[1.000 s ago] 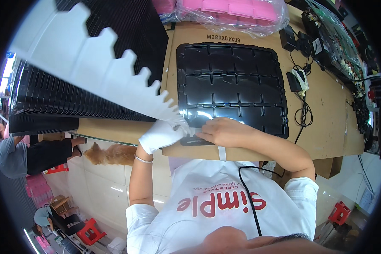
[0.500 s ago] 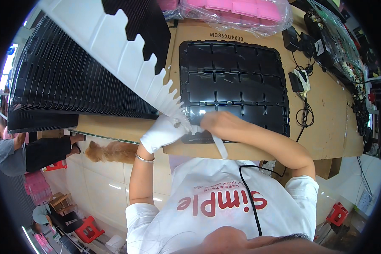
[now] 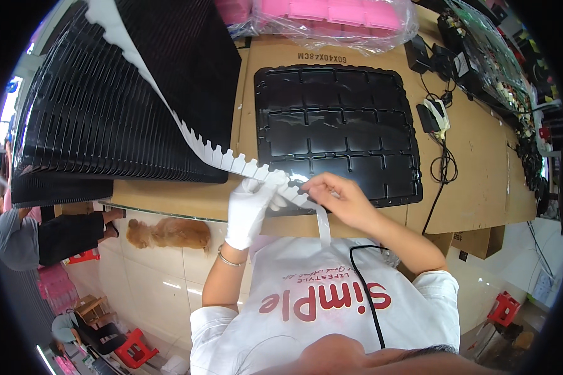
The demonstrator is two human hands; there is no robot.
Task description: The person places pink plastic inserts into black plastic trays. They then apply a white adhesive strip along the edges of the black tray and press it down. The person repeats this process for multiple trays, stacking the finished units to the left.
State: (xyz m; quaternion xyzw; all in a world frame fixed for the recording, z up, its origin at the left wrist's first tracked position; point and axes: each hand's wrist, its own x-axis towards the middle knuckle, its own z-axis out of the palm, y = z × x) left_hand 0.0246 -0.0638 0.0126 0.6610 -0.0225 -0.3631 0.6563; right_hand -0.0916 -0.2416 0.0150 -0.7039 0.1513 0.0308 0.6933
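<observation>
A long white strip with a notched, toothed edge (image 3: 228, 161) runs from the upper left, past the black tray stack, down to my hands. My left hand (image 3: 250, 209), in a white glove, is closed on the strip near its lower end. My bare right hand (image 3: 341, 197) has its fingers curled in a pinch at the strip's end, just right of the glove. A narrow plain white tail (image 3: 323, 226) hangs below my right hand, over the table's front edge. Beyond my hands lies a black plastic compartment tray (image 3: 334, 128), its near edge partly hidden by them.
A tall stack of black slotted trays (image 3: 112, 119) stands at the left. Cardboard (image 3: 469, 169) covers the table. Pink parts in clear plastic (image 3: 331, 19) lie at the back; an adapter with cables (image 3: 433, 115) and circuit boards (image 3: 488, 59) are at the right. A dog (image 3: 169, 234) lies on the floor.
The strip's far end has swung left and its teeth have turned upward. My right hand has shifted slightly right and its fingers now show sharply. The glove has turned more upright.
</observation>
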